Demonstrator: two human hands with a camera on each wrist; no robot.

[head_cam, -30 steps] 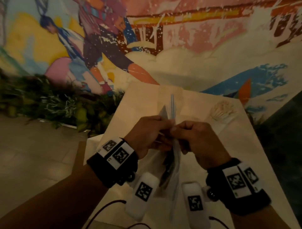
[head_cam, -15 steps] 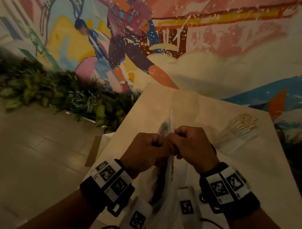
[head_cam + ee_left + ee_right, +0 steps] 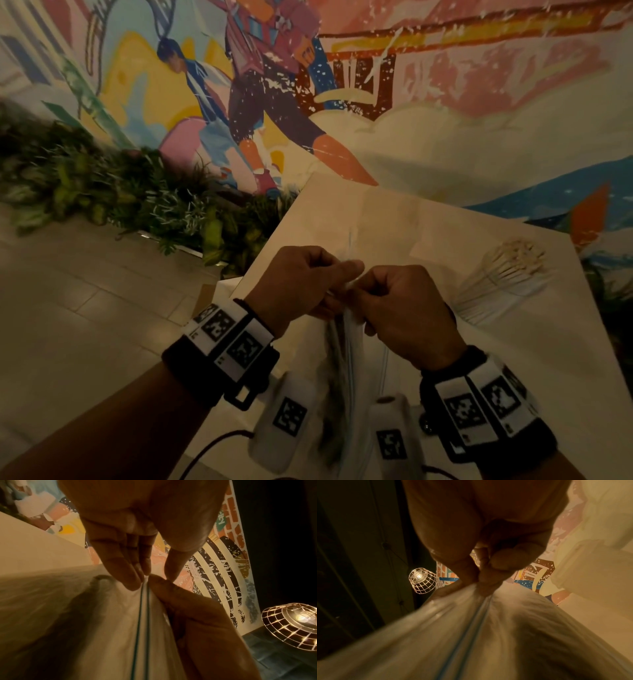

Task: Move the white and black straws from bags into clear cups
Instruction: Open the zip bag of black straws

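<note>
Both hands hold a clear zip bag (image 3: 346, 346) upright over the pale table (image 3: 445, 359). My left hand (image 3: 308, 277) pinches one side of the bag's top edge, my right hand (image 3: 397, 301) pinches the other. The blue zip strip (image 3: 142, 622) runs down between the fingertips (image 3: 133, 580); it also shows in the right wrist view on the bag (image 3: 471, 635). Dark straws (image 3: 334, 370) show dimly inside the bag. A bundle of white straws (image 3: 503, 277) lies in its own bag at the table's right.
The table's left edge drops to a tiled floor (image 3: 85, 308) with a row of plants (image 3: 137, 205) along a painted wall (image 3: 411, 102). Cables (image 3: 212, 448) trail by my wrists. A caged lamp (image 3: 295, 624) hangs off to the side.
The head view has swung slightly, shifting the table rightward. Both hands stay pinched on the bag's top edge, held a little lower and closer; the bag still hangs between them.
</note>
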